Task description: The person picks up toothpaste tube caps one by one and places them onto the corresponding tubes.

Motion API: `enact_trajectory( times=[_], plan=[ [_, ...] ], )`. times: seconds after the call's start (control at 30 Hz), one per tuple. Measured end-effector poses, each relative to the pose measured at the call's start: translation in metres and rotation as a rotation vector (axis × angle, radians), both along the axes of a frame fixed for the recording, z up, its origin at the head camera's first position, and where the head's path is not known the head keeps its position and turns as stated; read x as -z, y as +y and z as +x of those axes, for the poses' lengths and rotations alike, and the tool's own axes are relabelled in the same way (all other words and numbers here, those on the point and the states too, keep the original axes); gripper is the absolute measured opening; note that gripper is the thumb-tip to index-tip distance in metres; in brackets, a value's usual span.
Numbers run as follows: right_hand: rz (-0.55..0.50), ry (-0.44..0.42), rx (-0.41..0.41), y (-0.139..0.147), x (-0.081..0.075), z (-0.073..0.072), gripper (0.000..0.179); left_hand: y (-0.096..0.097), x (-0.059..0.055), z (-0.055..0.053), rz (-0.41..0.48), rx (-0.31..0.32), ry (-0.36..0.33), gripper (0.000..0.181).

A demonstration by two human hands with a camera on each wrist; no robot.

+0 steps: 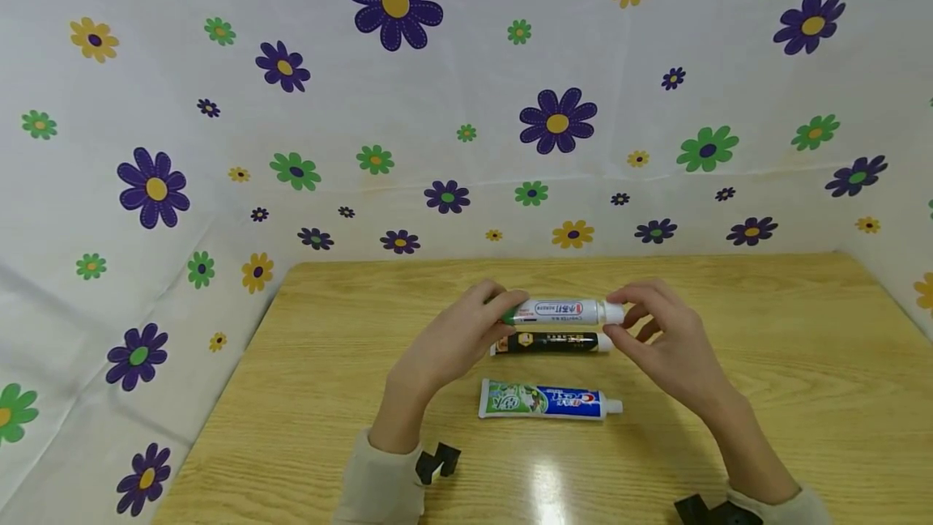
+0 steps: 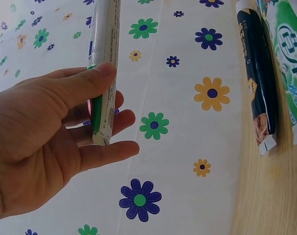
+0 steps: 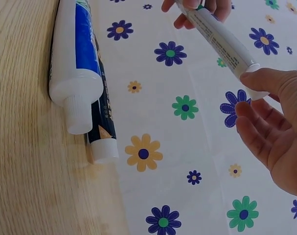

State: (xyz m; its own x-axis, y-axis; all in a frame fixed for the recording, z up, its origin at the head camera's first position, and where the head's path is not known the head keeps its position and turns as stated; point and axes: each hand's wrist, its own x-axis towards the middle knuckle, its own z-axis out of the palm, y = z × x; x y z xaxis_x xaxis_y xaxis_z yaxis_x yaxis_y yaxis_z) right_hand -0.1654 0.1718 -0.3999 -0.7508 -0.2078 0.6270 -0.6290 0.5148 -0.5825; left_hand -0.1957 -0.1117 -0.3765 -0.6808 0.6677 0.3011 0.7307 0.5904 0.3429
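Between both hands, a white and green toothpaste tube point(image 1: 561, 312) is held level above the table, its white cap pointing right. My left hand point(image 1: 455, 330) pinches the green crimped end, thumb on one face and fingers behind, as the left wrist view shows. At the other end, my right hand point(image 1: 674, 347) pinches the white cap point(image 3: 257, 93) between thumb and fingers. Just below the held tube in the head view lies a black toothpaste tube point(image 1: 554, 343) with a white cap. Nearer to me is a blue, green and white Crest toothpaste tube point(image 1: 543, 400), also capped at its right.
The wood-grain table point(image 1: 350, 363) carries the two lying tubes. A white cloth with printed flowers point(image 1: 466, 79) hangs behind the table and along its sides. Black wrist mounts point(image 1: 437, 463) sit at both cream sleeves point(image 1: 382, 480).
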Motion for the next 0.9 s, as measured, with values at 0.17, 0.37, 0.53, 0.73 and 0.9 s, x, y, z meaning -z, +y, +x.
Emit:
enact_trajectory(
  times=[0.17, 0.37, 0.53, 0.73, 0.9],
  plan=[
    [0.017, 0.033, 0.0, -0.0013, -0.0006, 0.0005, 0.042, -0.0001, -0.0004, 0.0003, 0.008, 0.001, -0.019, 0.039],
    [0.03, 0.055, 0.007, -0.0021, -0.0007, 0.0006, 0.043, -0.0001, -0.0003, 0.0003, 0.003, 0.008, -0.029, 0.038],
    [0.024, 0.064, 0.0, -0.0021, -0.0007, 0.0009, 0.043, 0.0001, -0.0007, 0.0005, -0.004, 0.002, -0.034, 0.038],
    [-0.007, 0.061, -0.022, -0.001, -0.0006, 0.0016, 0.043, 0.0003, -0.0009, 0.0015, -0.005, -0.004, -0.02, 0.039],
    [-0.025, 0.04, -0.029, -0.0005, -0.0015, 0.0017, 0.044, 0.0003, -0.0018, 0.0024, 0.0, -0.007, -0.003, 0.039]
  ],
)
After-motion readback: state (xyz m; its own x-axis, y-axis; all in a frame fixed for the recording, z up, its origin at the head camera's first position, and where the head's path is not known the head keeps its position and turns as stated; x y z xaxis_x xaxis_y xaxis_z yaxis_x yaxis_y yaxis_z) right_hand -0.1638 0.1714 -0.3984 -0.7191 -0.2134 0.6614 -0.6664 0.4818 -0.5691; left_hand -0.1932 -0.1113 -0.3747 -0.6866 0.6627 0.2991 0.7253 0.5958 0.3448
